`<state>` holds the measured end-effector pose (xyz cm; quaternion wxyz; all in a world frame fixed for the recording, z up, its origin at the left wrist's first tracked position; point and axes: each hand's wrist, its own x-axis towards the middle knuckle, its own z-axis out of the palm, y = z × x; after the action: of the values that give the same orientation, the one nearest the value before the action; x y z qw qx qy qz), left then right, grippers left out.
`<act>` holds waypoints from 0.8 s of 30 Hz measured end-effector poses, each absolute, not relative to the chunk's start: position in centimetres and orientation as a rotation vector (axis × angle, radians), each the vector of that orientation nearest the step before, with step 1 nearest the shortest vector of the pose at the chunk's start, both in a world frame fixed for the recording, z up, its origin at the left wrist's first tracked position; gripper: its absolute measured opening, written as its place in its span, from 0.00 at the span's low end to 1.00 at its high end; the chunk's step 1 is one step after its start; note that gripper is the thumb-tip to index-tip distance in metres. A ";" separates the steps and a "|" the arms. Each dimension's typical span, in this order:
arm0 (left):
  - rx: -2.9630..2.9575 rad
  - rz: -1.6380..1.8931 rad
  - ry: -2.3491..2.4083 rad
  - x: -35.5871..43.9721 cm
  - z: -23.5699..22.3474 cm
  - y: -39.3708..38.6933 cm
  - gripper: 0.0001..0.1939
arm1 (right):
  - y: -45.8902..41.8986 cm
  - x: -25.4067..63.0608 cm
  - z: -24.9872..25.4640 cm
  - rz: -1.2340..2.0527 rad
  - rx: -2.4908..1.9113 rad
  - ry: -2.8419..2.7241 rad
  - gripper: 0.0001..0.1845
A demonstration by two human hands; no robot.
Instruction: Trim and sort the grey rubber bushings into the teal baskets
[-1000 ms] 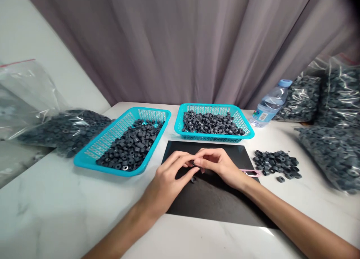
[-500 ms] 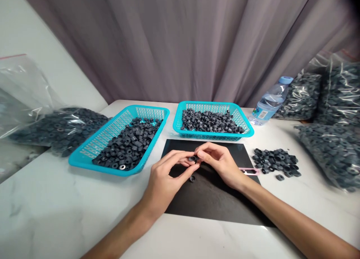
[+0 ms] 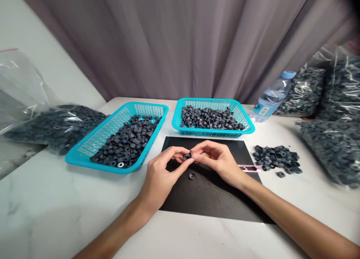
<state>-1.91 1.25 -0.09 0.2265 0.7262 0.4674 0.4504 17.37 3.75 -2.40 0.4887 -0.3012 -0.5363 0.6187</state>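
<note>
My left hand [image 3: 161,172] and my right hand [image 3: 218,159] meet above a black mat [image 3: 213,195]. Both pinch a small dark grey ring-shaped part [image 3: 187,156] between their fingertips. Another loose grey ring [image 3: 192,175] lies on the mat just below the hands. A pink tool [image 3: 247,168] rests on the mat's right edge, partly behind my right wrist.
Two teal baskets [image 3: 92,139] [image 3: 244,118] of grey rings stand behind the mat. A small heap of rings [image 3: 277,159] lies to the right. Clear bags of rings [image 3: 42,125] [image 3: 332,146] flank the white table [image 3: 50,214]. A water bottle [image 3: 270,97] stands at the back right.
The hands lifted slightly and shifted left while turning the ring between the fingertips. The view tilted down a little. The loose ring stayed on the mat.
</note>
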 end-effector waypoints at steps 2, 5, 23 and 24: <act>2.040 1.240 1.299 -2.0 0.0 1.3 0.08 | 3.8 17.4 -2.4 1.496 -0.733 -1.305 0.11; 2.048 1.239 1.327 -2.2 0.1 1.6 0.08 | 3.8 17.4 -2.3 1.467 -0.739 -1.306 0.11; 1.411 1.051 1.166 -2.2 0.0 2.2 0.11 | 3.5 17.2 -2.4 1.338 -0.711 -1.344 0.10; 1.380 1.044 1.147 -2.1 0.0 2.2 0.12 | 3.5 17.2 -2.4 1.335 -0.708 -1.348 0.10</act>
<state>-2.15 2.23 0.04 0.5078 0.5727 0.4759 0.4331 17.16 3.48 -2.39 0.5296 -0.2966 -0.5647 0.5591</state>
